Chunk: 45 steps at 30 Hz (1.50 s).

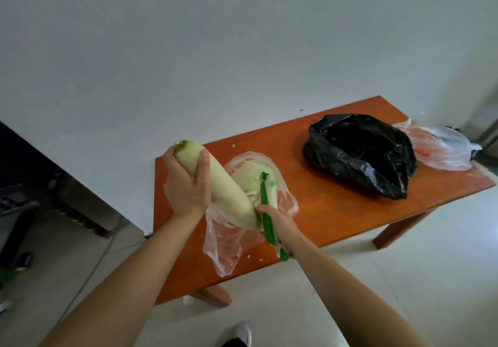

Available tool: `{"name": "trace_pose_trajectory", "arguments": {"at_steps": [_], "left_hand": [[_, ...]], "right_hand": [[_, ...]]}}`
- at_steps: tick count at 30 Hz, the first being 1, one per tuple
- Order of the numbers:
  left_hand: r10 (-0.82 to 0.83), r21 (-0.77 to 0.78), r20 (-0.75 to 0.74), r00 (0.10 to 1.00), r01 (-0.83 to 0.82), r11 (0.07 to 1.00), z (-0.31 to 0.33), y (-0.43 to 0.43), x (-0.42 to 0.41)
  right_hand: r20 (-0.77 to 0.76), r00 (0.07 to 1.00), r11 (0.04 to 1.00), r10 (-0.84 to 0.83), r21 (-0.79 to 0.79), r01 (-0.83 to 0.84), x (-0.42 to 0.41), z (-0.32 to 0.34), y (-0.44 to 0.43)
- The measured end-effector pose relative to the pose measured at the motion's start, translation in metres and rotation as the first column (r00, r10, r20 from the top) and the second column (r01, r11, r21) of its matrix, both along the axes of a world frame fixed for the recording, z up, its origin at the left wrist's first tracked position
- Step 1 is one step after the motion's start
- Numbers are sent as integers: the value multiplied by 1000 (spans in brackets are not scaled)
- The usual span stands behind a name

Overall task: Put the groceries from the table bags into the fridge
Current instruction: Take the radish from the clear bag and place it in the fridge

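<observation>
**Item 1:** white radish (226,187), long and pale, cut leaf stub uppermost. It is held tilted above the surface (336,206) by the left hand (186,185), whose fingers wrap its thick top end. The lower tip hangs over the mouth of the near clear bag (229,244), apparently lifted out for carrying.

**Item 2:** green packet (265,187), slim, green and white, contents unreadable. The right hand (279,224) has its fingers clenched round the packet's middle, and the packet stands roughly upright beside the radish tip.

**Item 3:** cabbage (246,171), lying inside the near clear bag on the surface, not yet taken.

**Item 4:** black bag (358,155), slumped mid-surface, contents hidden.

**Item 5:** far clear bag (439,149), red print, at the far end just beside the black bag.

**Fridge:** not identifiable in view.

**Note:** both hands are loaded, probably so one trip moves two groceries.
</observation>
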State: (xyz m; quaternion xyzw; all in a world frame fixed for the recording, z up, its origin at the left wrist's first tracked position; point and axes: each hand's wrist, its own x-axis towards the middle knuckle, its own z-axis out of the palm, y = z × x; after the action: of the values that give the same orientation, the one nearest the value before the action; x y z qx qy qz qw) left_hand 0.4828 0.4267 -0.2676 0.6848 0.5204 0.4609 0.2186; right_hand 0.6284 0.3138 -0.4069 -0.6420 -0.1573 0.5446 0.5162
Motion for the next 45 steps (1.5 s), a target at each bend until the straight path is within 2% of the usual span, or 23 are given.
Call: {"name": "trace_pose_trajectory", "arguments": {"at_steps": [4, 7, 10, 12, 16, 18, 21, 26, 29, 32, 34, 36, 40, 43, 45], "left_hand": [[-113, -12, 133, 985, 116, 993, 21, 0, 31], [-210, -29, 214, 954, 221, 975, 33, 3, 59], [-337, -33, 287, 897, 361, 932, 45, -1, 94], [-421, -56, 315, 850, 460, 886, 51, -14, 120], [-601, -97, 401, 691, 685, 722, 50, -76, 172], [-670, -124, 407, 620, 765, 632, 50, -130, 190], [-777, -196, 426, 464, 885, 421, 48, -219, 205], [-867, -216, 444, 227, 966, 143, 50, -361, 213], [-899, -261, 428, 92, 965, -25, 47, -449, 206], [-924, -258, 381, -41, 955, -149, 45, -535, 210], [-920, -269, 387, -64, 946, -179, 49, -589, 215], [-896, -278, 443, -45, 942, -185, 54, -637, 224], [-872, -279, 489, -18, 944, -176, 66, -718, 247], [-869, -175, 487, -90, 964, -198, 68, -769, 270], [-865, -91, 478, -155, 970, -225, 67, -800, 292]], "right_hand": [[-88, 995, 996, -35, 76, 41, 6, 39, -16], [-61, 993, 987, -102, 121, 109, 16, 61, -36], [-65, 968, 960, -244, 124, 250, 21, 78, -65], [-90, 916, 911, -390, 108, 398, 22, 81, -91], [-71, 747, 735, -662, 133, 664, 16, 79, -164], [-78, 630, 614, -772, 165, 772, 10, 78, -210], [-117, 419, 393, -900, 197, 898, -4, 77, -283], [-143, 107, 72, -984, 230, 971, -24, 74, -407], [-103, 3, -24, -995, 260, 965, -28, 72, -486], [-75, -71, -91, -995, 300, 949, -26, 76, -565], [-57, -93, -106, -994, 297, 949, -23, 84, -617], [-27, -99, -103, -995, 274, 956, -19, 93, -665], [144, -126, -98, -982, 189, 977, -2, 109, -748], [302, -180, -136, -936, 160, 978, 19, 110, -801], [329, -201, -157, -922, 156, 975, 40, 109, -834]]}}
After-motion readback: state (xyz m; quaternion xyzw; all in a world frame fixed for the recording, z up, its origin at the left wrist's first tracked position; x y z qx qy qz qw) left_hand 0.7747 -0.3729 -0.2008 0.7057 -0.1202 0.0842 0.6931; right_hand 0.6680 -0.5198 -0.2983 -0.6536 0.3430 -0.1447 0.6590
